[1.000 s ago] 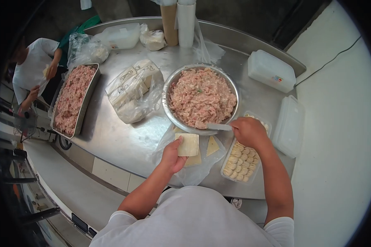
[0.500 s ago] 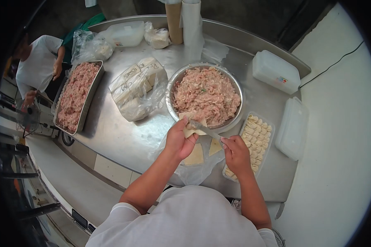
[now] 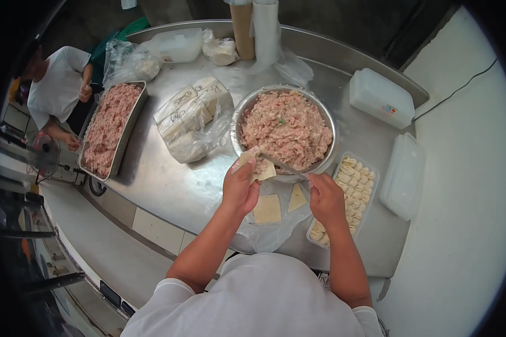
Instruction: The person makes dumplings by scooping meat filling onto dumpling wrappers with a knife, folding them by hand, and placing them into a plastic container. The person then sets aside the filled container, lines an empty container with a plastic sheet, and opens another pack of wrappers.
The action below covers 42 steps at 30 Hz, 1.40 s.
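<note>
My left hand [image 3: 240, 188] holds a pale square wrapper [image 3: 263, 171] with some pink minced meat on it, near the front rim of the steel bowl. In my right hand [image 3: 326, 197] is the handle of a flat metal spatula [image 3: 287, 166], its tip at the wrapper. The steel bowl [image 3: 335, 140] is heaped with minced meat [image 3: 284, 128]. Below my hands, a square wrapper [image 3: 267, 209] and a smaller wrapper piece [image 3: 297, 197] lie on a plastic sheet [image 3: 264, 238]. Right of them stands a clear tray [image 3: 371, 203] of folded dumplings [image 3: 354, 191].
A plastic-wrapped packet stack [image 3: 192, 121] lies left of the bowl. Farther left is a deep metal pan of meat [image 3: 111, 126], with another person [image 3: 60, 84] beside it. A lidded box [image 3: 381, 98] and a clear lid [image 3: 403, 177] lie by the right wall.
The spatula has moved from the bowl's edge to the wrapper, which now carries meat. My left hand has risen toward the bowl, and my right hand has come in closer to it.
</note>
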Motion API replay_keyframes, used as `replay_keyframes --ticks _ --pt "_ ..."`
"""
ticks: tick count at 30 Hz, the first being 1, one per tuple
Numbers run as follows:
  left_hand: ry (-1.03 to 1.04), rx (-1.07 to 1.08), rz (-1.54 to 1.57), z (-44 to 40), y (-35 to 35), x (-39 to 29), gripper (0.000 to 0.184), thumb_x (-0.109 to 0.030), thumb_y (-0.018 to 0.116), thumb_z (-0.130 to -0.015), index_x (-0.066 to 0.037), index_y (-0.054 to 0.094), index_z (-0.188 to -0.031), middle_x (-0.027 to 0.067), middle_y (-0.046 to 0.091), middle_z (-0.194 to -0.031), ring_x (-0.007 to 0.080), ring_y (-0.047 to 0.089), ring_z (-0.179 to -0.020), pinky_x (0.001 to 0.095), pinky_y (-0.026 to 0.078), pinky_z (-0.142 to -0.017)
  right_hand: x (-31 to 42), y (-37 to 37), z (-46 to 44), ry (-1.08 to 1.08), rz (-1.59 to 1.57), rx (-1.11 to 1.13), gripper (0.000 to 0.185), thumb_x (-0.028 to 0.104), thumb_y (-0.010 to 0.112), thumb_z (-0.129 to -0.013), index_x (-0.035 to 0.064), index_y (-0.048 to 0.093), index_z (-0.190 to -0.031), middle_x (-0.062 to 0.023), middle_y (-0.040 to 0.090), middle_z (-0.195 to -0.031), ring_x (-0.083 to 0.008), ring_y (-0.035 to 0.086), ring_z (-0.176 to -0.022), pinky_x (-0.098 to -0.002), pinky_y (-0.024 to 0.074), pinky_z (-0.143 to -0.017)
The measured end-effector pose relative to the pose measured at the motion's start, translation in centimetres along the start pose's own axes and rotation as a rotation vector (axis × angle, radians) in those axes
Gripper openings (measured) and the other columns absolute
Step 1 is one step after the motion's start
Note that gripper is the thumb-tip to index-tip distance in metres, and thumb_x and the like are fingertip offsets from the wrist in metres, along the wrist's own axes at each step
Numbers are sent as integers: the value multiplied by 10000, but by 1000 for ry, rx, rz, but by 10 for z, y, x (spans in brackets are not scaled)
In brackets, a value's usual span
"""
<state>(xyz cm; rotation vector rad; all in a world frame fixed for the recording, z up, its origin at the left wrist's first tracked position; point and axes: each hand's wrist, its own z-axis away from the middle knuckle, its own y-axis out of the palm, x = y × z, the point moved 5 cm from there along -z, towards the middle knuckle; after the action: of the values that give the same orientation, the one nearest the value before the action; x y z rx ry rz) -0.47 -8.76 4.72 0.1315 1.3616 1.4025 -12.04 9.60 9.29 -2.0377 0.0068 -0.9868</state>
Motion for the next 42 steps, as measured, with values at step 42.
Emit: replay_keyframes --ticks 42 --pt "-85 -126 99 19 -51 6 374 -274 432 -1081 1 480 -1331 173 582 -1340 302 583 -1249 449 479 -1074 -11 -5 -34 -168 537 198 284 70 580 -836 133 718 -1076 -60 635 -965 -268 646 -875 -396 559 -747"
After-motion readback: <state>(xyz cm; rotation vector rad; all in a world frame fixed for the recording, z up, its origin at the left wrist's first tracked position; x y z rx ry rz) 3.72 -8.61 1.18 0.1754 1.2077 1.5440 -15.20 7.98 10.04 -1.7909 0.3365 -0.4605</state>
